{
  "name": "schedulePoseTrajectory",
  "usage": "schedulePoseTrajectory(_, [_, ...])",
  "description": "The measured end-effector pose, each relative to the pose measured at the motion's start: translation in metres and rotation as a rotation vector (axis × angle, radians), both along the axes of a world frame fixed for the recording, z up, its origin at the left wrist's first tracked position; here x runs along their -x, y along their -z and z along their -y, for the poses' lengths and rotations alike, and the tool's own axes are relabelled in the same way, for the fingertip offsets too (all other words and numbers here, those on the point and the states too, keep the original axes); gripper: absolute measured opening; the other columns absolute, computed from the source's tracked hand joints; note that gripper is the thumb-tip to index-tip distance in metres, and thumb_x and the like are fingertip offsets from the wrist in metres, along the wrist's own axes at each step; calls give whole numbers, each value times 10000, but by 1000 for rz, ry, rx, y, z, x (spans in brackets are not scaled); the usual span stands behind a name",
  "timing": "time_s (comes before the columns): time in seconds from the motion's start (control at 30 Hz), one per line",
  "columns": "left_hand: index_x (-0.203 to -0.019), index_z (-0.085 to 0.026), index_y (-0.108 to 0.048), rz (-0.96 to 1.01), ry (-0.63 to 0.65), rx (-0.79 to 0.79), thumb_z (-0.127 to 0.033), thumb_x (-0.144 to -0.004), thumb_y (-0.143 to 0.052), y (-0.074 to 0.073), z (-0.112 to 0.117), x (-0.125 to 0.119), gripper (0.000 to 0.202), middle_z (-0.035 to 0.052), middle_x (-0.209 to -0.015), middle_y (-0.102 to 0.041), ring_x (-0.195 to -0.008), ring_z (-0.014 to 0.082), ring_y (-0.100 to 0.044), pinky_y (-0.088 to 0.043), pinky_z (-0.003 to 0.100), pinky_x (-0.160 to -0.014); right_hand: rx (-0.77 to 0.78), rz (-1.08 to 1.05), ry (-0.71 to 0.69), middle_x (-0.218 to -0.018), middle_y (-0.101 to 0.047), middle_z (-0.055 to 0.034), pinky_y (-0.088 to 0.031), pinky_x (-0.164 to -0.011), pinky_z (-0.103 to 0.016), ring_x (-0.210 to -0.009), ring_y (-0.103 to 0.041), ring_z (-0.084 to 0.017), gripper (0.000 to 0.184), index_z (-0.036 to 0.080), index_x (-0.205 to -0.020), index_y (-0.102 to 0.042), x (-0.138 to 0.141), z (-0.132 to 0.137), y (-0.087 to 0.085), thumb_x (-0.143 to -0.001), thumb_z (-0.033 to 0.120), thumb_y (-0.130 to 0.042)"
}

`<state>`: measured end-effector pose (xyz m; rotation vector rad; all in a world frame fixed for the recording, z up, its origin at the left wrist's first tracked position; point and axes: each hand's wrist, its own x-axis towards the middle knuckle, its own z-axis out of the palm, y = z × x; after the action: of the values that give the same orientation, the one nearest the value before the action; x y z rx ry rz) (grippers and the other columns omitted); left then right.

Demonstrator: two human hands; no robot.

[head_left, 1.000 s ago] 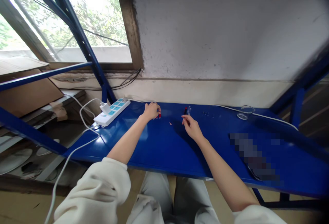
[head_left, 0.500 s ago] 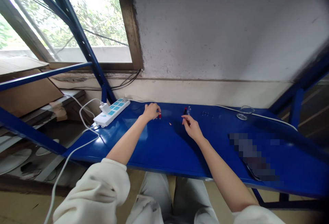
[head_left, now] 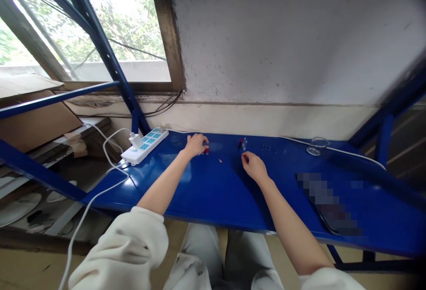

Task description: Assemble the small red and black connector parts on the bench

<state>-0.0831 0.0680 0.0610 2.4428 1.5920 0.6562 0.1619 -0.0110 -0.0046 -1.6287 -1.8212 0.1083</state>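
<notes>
My left hand (head_left: 196, 143) rests on the blue table (head_left: 213, 192) with its fingers curled round a small red piece (head_left: 207, 150) that peeks out at the fingertips. My right hand (head_left: 254, 165) lies on the table with fingers curled in; whether anything is in them I cannot make out. Just beyond it stand a small dark red piece (head_left: 239, 143) and a small clear piece (head_left: 244, 143). A tiny orange bit (head_left: 220, 160) lies between my two hands.
A white power strip (head_left: 144, 146) with blue sockets and a white cable lies at the table's left end. Several tiny dark parts (head_left: 266, 148) and two clear round lids (head_left: 316, 146) sit further right. A wall backs the table; blue frame beams cross the window at left.
My right hand has drawn back a little to the right and toward me, away from the dark red and clear pieces. My left hand has stayed put.
</notes>
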Motion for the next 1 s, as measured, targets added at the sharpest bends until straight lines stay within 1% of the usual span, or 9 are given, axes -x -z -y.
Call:
schedulePoseTrajectory(0.2, [-948,-205,-618,215,129,-211,-209,-787,-488,-4,26,-30,207,74,-931,-619,-925,229,-530,-304,367,-872,8,158,124,-861,-594,-125,-388,-611,-327,-802,-534,-241,197,163,-882,-610,-3,-1,5,-790,216,-444])
schedulePoseTrajectory(0.3, [-1062,-211,-580,227,271,-231,-220,-818,-437,9,38,-58,283,90,-969,-610,-917,226,-527,-339,343,-839,43,165,169,-968,-577,-147,-387,-675,-373,-907,-507,-278,223,168,-948,-606,-1,0,5,-796,224,-452])
schedulePoseTrajectory(0.37, [-1209,-231,-478,224,313,-231,-224,-823,-424,24,43,-77,389,108,-1100,-562,-989,240,-496,-338,352,-852,79,155,175,-1049,-554,-155,-377,-732,-400,-981,-481,-293,255,174,-1009,-592,0,0,5,-800,232,-457])
schedulePoseTrajectory(0.5, [-1371,-260,-201,55,210,-115,-223,-838,-373,49,41,-108,561,106,-1288,-418,-1092,260,-420,-320,402,-883,178,186,188,-1171,-503,-149,-344,-818,-417,-1085,-424,-292,333,166,-1120,-542,2,1,3,-816,246,-434])
schedulePoseTrajectory(0.6, [-1391,-260,-99,-77,105,-76,-201,-854,-307,56,35,-124,579,96,-1346,-348,-1128,263,-382,-326,418,-874,216,228,203,-1205,-488,-142,-340,-835,-412,-1111,-405,-281,364,154,-1162,-514,3,2,1,-828,246,-401])
schedulePoseTrajectory(0.67, [-1388,-251,-129,-122,57,-79,-181,-852,-294,58,30,-131,565,102,-1352,-340,-1126,264,-380,-330,417,-865,227,244,209,-1217,-481,-142,-342,-838,-414,-1121,-398,-280,376,149,-1176,-504,3,2,0,-832,250,-390])
schedulePoseTrajectory(0.77, [-1332,-225,-298,-156,40,-98,-133,-837,-306,57,24,-136,503,108,-1301,-403,-1098,252,-404,-331,399,-859,238,253,216,-1231,-474,-145,-342,-844,-420,-1129,-392,-282,387,141,-1185,-499,4,1,0,-836,259,-381])
schedulePoseTrajectory(0.9, [-1122,-188,-507,-90,38,-180,-119,-843,-325,54,19,-138,341,94,-1063,-563,-983,224,-476,-354,359,-817,230,257,216,-1251,-467,-140,-337,-865,-430,-1148,-383,-279,397,144,-1199,-490,5,-1,4,-842,276,-379])
schedulePoseTrajectory(1.0, [-942,-171,-563,-6,43,-197,-147,-837,-384,51,18,-135,209,79,-915,-599,-898,213,-513,-377,339,-774,224,255,221,-1288,-437,-136,-305,-911,-452,-1188,-347,-271,415,144,-1224,-472,6,-5,9,-852,295,-367])
